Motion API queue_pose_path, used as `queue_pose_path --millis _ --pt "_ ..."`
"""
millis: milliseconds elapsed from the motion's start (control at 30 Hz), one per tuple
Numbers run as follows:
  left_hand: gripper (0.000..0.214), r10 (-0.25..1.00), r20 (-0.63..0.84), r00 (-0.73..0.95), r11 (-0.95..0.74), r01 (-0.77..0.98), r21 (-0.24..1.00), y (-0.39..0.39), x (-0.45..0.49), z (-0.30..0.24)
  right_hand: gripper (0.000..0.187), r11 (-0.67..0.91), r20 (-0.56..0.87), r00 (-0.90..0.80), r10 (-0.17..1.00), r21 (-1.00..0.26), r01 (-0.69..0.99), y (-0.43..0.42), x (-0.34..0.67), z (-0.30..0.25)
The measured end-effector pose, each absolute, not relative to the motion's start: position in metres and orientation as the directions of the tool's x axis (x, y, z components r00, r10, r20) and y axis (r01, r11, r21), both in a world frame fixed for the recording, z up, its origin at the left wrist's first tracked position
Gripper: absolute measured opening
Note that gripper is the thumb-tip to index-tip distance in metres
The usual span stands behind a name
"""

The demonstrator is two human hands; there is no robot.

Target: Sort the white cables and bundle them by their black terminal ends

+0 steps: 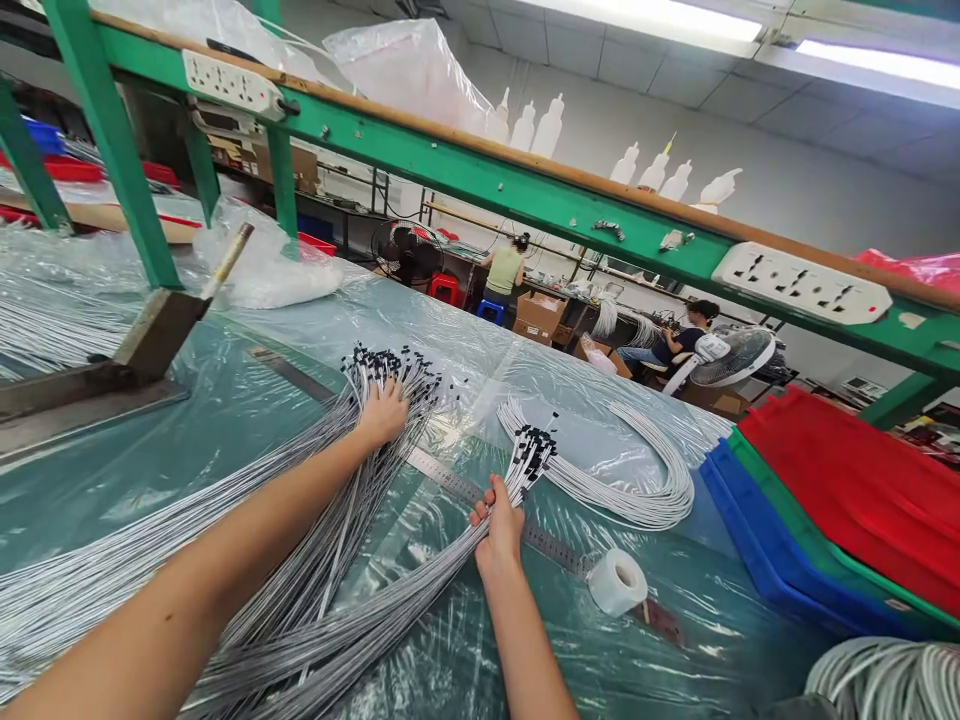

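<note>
My right hand (pixel 500 520) is wrapped round a bundle of thin white cables (pixel 420 575), just below their black-tipped ends. My left hand (pixel 384 412) reaches into a larger, looser spread of white cables (pixel 277 480), near their fanned-out black ends (pixel 390 362). Its fingers are bent down and closed among the cables, and the fingertips are partly hidden. Both bunches trail back across the table towards me on the left. Under them a steel ruler (pixel 551 545) runs across the table.
A coiled cable bundle (pixel 660 500) and a roll of clear film (pixel 617 582) lie to the right. Stacked red, green and blue bins (pixel 847 500) stand farther right. At left is a metal cutter (pixel 150 345). A green shelf frame (pixel 480 175) crosses overhead; two people sit beyond.
</note>
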State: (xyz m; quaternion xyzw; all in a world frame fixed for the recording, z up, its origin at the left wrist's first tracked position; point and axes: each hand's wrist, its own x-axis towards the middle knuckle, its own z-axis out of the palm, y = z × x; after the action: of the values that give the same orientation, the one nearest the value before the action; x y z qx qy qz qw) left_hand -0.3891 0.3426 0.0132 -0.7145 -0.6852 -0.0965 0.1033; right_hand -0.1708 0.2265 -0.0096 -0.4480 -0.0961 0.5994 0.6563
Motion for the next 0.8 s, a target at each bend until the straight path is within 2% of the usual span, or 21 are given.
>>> queue_pose_path --millis 133,300,333,400,467,500,567,633,800 --pt "0.049 0.958 0.276 0.082 -0.103 0.993 0.06 0.327 -0.356 0.025 0.033 -0.109 -0.396 0.249 0.884 -0.693 -0.713 0.224 -0.166 -0.009" --pt "0.048 0.947 0.199 0.251 -0.293 0.931 0.22 0.271 -0.31 0.047 0.042 -0.064 -0.341 0.253 0.906 -0.7 -0.712 0.225 -0.158 0.01" --pt "0.05 0.943 0.143 0.301 -0.332 0.89 0.312 0.254 -0.303 0.049 0.043 -0.041 -0.321 0.263 0.91 -0.701 -0.712 0.225 -0.156 0.017" --pt "0.054 0.894 -0.021 0.447 -0.349 0.726 0.593 0.216 -0.293 0.05 0.042 0.017 -0.273 0.294 0.916 -0.705 -0.709 0.224 -0.151 0.033" --pt "0.053 0.786 -0.185 0.59 -0.178 0.503 0.846 0.181 -0.288 0.046 0.041 0.07 -0.237 0.328 0.915 -0.705 -0.705 0.221 -0.147 0.049" --pt "0.053 0.739 -0.253 0.625 -0.053 0.428 0.902 0.166 -0.287 0.044 0.04 0.089 -0.227 0.343 0.911 -0.704 -0.704 0.219 -0.145 0.056" --pt "0.048 0.693 -0.371 0.618 0.129 0.401 0.907 0.145 -0.288 0.041 0.04 0.109 -0.228 0.367 0.902 -0.701 -0.705 0.214 -0.14 0.069" --pt "0.034 0.687 -0.454 0.568 0.216 0.437 0.873 0.132 -0.294 0.044 0.039 0.125 -0.234 0.389 0.891 -0.698 -0.705 0.207 -0.133 0.079" --pt "0.017 0.679 -0.526 0.512 0.125 0.626 0.77 0.109 -0.319 0.068 0.034 0.191 -0.212 0.448 0.869 -0.69 -0.698 0.189 -0.108 0.108"
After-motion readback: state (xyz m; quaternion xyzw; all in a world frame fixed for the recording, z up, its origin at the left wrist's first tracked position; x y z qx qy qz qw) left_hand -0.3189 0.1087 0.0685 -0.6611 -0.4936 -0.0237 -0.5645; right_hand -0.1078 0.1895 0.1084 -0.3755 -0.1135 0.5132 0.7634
